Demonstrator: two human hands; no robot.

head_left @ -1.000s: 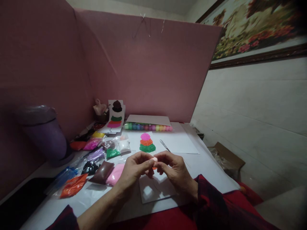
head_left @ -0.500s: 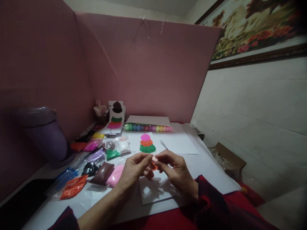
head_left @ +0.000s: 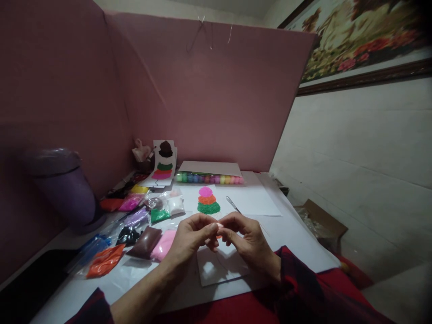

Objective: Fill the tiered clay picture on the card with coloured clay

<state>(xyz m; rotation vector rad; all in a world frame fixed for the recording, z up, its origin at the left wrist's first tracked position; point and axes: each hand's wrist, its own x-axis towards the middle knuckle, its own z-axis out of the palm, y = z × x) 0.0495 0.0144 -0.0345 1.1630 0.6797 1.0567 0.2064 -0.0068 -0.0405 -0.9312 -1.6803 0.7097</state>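
My left hand (head_left: 194,235) and my right hand (head_left: 249,237) meet over the front of the table. Thumbs and fingertips of both pinch a small pale pink lump of soft clay (head_left: 220,225) between them, largely covered by the fingers. Below them lies a white card (head_left: 221,272) with faint lines, and a bit of orange (head_left: 219,236) shows just under the fingertips. Beyond the hands is a paper with magenta, orange and green clay layers (head_left: 208,200). A slim metal tool (head_left: 232,204) rests to its right.
Several clay bags lie on the left, among them brown (head_left: 145,243), pink (head_left: 164,245), orange (head_left: 105,261) and green (head_left: 159,215). A long pack of coloured clay (head_left: 209,178) sits at the back beside a propped picture (head_left: 163,164). A purple bin (head_left: 69,191) stands far left.
My hands have drawn closer together around the pale pink clay, which now shows less between the fingertips. The view has shifted slightly; the things on the table stay put.
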